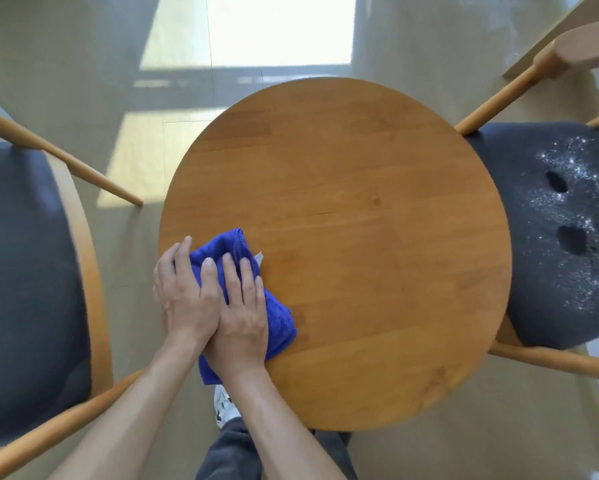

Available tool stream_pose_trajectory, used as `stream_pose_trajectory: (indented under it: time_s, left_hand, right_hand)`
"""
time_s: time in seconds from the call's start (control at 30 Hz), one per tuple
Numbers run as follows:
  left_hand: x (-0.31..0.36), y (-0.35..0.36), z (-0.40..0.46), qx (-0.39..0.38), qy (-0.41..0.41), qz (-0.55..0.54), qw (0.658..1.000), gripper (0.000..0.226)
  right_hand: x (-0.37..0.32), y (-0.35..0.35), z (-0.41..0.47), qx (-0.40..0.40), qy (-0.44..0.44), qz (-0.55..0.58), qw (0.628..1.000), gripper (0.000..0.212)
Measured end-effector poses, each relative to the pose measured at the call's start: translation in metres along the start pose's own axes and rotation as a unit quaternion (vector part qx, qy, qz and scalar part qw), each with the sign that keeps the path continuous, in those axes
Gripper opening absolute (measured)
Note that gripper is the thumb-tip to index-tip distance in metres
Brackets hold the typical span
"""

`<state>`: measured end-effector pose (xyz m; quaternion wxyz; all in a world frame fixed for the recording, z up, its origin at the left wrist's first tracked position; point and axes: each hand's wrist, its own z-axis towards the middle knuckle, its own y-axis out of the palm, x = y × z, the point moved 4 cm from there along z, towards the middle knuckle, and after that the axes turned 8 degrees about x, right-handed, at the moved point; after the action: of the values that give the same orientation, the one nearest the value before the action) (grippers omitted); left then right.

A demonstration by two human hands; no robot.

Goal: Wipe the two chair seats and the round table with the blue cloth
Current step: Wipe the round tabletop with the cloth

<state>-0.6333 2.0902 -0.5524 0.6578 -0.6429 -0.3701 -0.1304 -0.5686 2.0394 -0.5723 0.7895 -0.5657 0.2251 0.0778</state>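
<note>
pressing flat, straight fingers (208, 268) of both hands on blue cloth (280, 320) at round table (360, 237) edge

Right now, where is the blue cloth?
In the head view, the blue cloth lies on the near-left edge of the round table, pressed flat under the left hand and right hand.

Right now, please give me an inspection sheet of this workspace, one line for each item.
Surface: round table, wooden, bare except for the cloth.
Job's things: blue cloth bunched at the table's near left edge; left chair seat looks clean; right chair seat has white powder.
Clutter: nothing seen.
Hands: left hand and right hand side by side, pressing on the cloth.
Cables: nothing seen.
Surroundings: pale floor with sunlight patches.
</note>
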Motion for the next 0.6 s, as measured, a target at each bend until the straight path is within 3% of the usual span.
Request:
stream_pose_trajectory:
  time_s: [0.27, 0.6]
  left_hand:
    - [0.0, 0.001, -0.011, -0.005, 0.018, 0.022, 1.0, 0.064]
    - [0.023, 0.035, -0.072, -0.024, 0.074, 0.105, 0.991, 0.063]
  right_hand:
    - [0.021, -0.015, -0.012, 0.009, -0.002, 0.023, 1.0, 0.041]
    - [0.148, -0.094, -0.049, 0.0, -0.014, -0.038, 0.999, 0.047]
